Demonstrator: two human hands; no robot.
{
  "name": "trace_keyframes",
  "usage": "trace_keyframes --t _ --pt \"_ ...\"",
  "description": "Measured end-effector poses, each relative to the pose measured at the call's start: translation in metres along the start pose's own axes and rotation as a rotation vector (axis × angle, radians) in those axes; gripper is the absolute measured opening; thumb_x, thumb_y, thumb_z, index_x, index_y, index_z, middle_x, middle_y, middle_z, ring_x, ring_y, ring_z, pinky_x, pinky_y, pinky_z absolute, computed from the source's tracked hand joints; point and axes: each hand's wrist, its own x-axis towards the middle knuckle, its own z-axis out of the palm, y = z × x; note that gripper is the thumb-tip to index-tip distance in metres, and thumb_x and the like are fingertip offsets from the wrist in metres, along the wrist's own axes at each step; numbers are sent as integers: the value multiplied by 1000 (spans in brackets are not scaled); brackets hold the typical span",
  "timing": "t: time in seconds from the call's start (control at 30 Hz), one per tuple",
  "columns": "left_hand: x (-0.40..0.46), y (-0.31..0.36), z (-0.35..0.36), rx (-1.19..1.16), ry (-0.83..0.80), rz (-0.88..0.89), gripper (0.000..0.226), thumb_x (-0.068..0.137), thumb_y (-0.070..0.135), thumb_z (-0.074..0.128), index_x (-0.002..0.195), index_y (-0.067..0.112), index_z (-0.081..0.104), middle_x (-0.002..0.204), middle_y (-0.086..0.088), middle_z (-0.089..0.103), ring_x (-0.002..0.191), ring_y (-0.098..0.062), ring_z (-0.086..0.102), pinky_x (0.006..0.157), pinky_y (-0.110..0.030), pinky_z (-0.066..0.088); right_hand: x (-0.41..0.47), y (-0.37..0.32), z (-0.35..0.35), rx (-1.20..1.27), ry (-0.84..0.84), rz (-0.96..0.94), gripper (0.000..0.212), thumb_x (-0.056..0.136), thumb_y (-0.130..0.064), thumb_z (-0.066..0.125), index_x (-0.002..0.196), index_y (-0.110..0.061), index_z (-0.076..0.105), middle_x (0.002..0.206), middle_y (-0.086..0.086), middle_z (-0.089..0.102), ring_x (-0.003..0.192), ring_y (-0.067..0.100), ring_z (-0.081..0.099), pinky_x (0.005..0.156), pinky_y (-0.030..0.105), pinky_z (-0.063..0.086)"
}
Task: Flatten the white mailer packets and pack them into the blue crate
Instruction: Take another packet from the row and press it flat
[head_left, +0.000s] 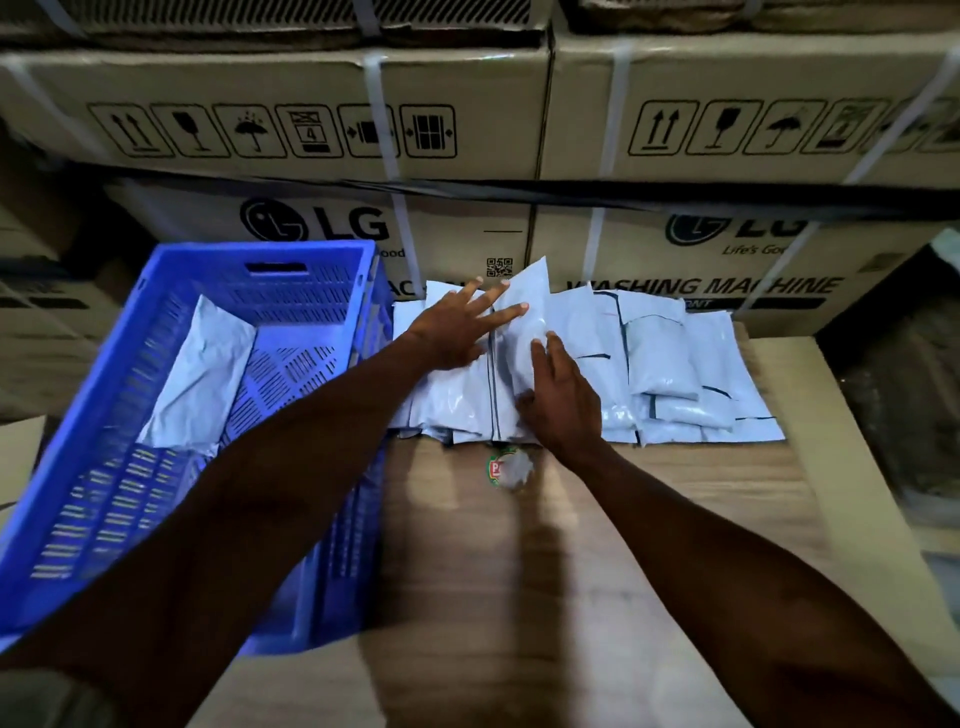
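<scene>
Several white mailer packets lie overlapped in a row at the far side of the wooden table. My left hand lies flat with spread fingers on the packets at the left of the row. One packet stands tilted up between my hands; my right hand holds its lower part, fingers on its face and thumb at its near edge. The blue crate stands to the left, with one white packet lying inside it.
Large cardboard washing-machine boxes are stacked right behind the table. A small round sticker lies on the tabletop just in front of the packets. More boxes stand at the far left, and dark wrapped goods sit beyond the table's right edge.
</scene>
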Motion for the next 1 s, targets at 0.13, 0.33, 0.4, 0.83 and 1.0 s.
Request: trace_keyframes --t 0.13,0.33,0.4,0.83,1.0 --pt "-3 4 -5 16 34 33 97 88 28 75 161 34 11 168 -13 11 148 -47 20 111 -58 37 -5 13 -16 167 -3 -60 67 88 -6 58 153 -11 45 164 11 35 139 34 50 100 48 53" --pt "-36 20 -20 70 171 160 83 88 42 72 158 29 30 164 -19 24 146 -48 28 104 -60 41 -31 37 -58 321 -4 -186 68 77 -11 53 145 -12 57 154 6 51 138 23 52 110 32 45" --pt "-54 27 -18 72 257 239 71 87 38 75 150 26 44 160 -19 33 141 -50 35 99 -61 45 -51 44 -71 316 -8 -210 67 77 -7 52 143 -12 59 149 5 56 137 19 53 113 30 43" --pt "-184 196 92 -328 -64 79 52 100 48 43 151 33 41 164 -3 30 150 -34 24 116 -56 23 -193 86 -35 308 -425 -81 59 75 -15 49 129 -25 72 130 -4 71 122 18 66 102 33 51" --pt "-205 242 119 -332 -70 -95 65 95 57 28 154 30 37 160 -4 37 144 -38 34 112 -55 31 -207 111 -10 167 -398 -385 59 77 -32 49 130 -15 69 131 7 70 118 27 68 98 43 55"
